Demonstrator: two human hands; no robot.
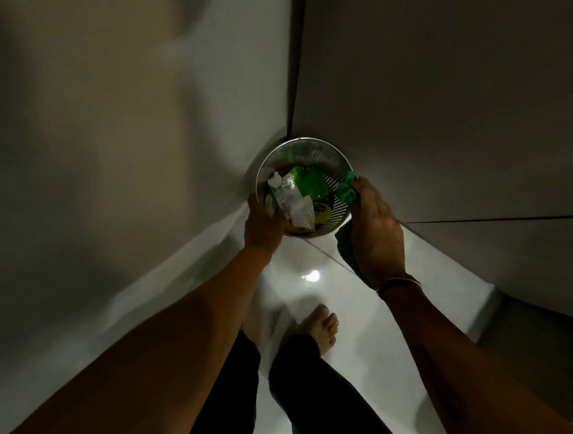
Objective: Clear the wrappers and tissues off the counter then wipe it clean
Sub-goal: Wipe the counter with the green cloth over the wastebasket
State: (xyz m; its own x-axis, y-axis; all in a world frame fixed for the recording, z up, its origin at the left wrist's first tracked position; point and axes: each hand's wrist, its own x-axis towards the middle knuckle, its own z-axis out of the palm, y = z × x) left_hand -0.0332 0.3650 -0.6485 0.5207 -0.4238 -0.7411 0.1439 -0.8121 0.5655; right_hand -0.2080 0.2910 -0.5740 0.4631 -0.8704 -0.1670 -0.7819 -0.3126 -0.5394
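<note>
A round metal mesh bin (311,149) stands on the floor in a corner. My left hand (262,227) is at its left rim, closed on a bundle of white and green wrappers (292,201) held over the opening; the fingertips are hidden under the bundle. More green and yellow rubbish (315,181) lies inside the bin. At the right rim, my right hand (374,231) grips a green cloth (347,187), which hangs down below the palm.
Pale walls or cabinet fronts (440,104) close in on both sides of the corner. The glossy white tiled floor (353,314) reflects a light. My bare foot (325,327) and dark trouser legs are below the bin.
</note>
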